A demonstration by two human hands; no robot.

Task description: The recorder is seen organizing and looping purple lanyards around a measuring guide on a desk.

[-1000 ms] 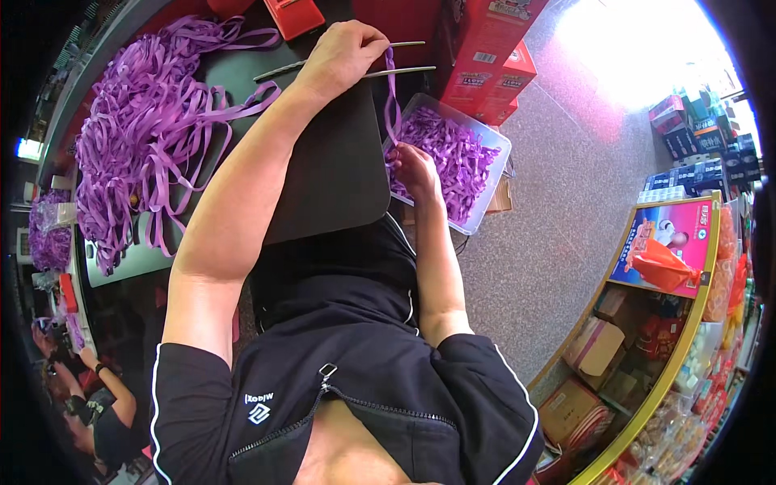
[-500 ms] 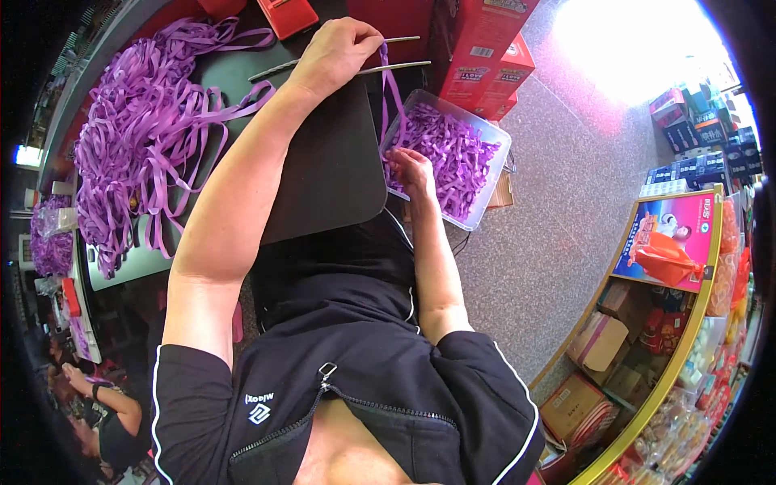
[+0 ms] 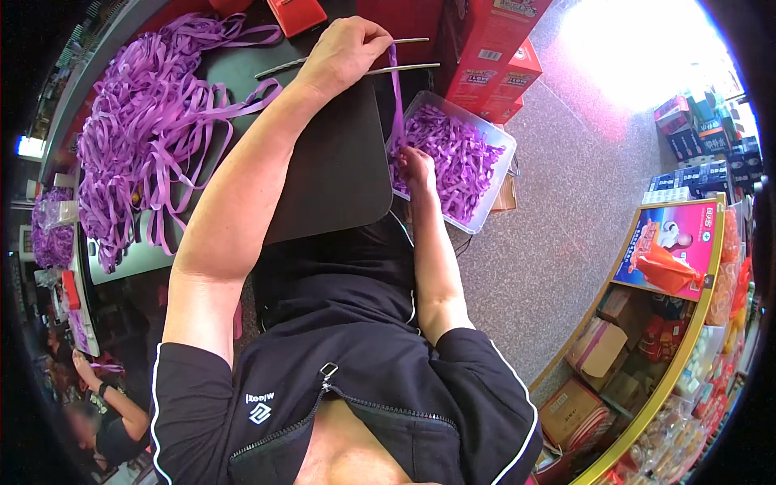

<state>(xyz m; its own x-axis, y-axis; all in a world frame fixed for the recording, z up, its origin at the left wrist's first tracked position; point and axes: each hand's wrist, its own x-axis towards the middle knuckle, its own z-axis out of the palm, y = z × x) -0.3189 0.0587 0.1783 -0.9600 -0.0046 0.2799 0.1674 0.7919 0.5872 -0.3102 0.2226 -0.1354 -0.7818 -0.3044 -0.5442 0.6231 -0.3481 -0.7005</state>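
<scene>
My left hand [image 3: 343, 58] is at the far edge of a dark table, its thumb and fingers pinched on a purple ribbon [image 3: 397, 101]. Two thin metal rods [image 3: 408, 68] stick out past this hand; how they are fixed is hidden. From the pinch the ribbon drops almost straight to my right hand [image 3: 418, 168], whose closed fingers grip it lower down. That hand is over the near left part of a clear plastic bin [image 3: 505, 158] full of folded purple ribbons [image 3: 457, 158]. A large tangled heap of purple ribbons [image 3: 137, 129] covers the table's left side.
The dark tabletop [image 3: 335, 166] has a rounded corner beside my right forearm. A red box [image 3: 296, 14] lies at its far side. Tall red cartons [image 3: 485, 52] stand behind the bin. Goods fill a gold-edged display counter [image 3: 664, 388] on the right. Another person's arm [image 3: 121, 404] shows lower left.
My right hand's fingers have closed further on the ribbon. Its strands, apart before, now hang together and straighter. My left hand keeps its pinch. The view has shifted slightly.
</scene>
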